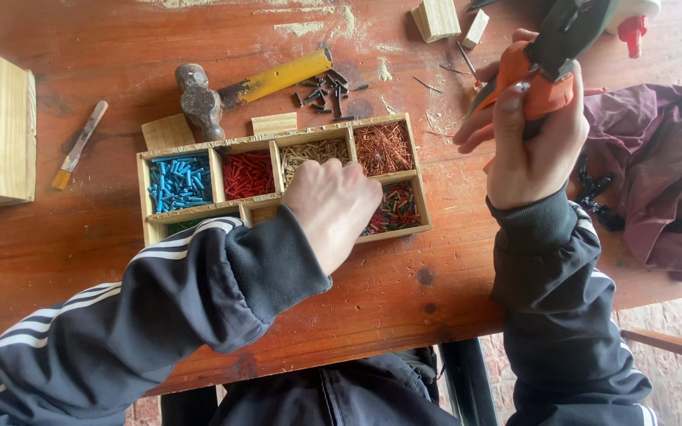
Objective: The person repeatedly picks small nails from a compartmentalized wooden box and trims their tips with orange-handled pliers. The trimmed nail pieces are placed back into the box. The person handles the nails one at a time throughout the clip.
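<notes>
A wooden compartment tray (145,189) lies on the table, with blue pieces (178,181), red pieces (248,174), tan pieces (313,149), copper-coloured pieces (383,147) and mixed red and green pieces (399,209) in separate sections. My left hand (333,209) reaches down into the tray at the front middle, fingers curled at the edge of the mixed compartment; what it pinches is hidden. My right hand (532,138) is raised right of the tray and grips pliers (542,75) with orange handles, jaws pointing up and away.
A hammer with a yellow handle (234,91) lies behind the tray beside several dark screws (327,91). A wooden box (1,130) and a small brush (79,146) are at left. Wood blocks (436,17) are at the back. A maroon cloth (661,173) lies at right.
</notes>
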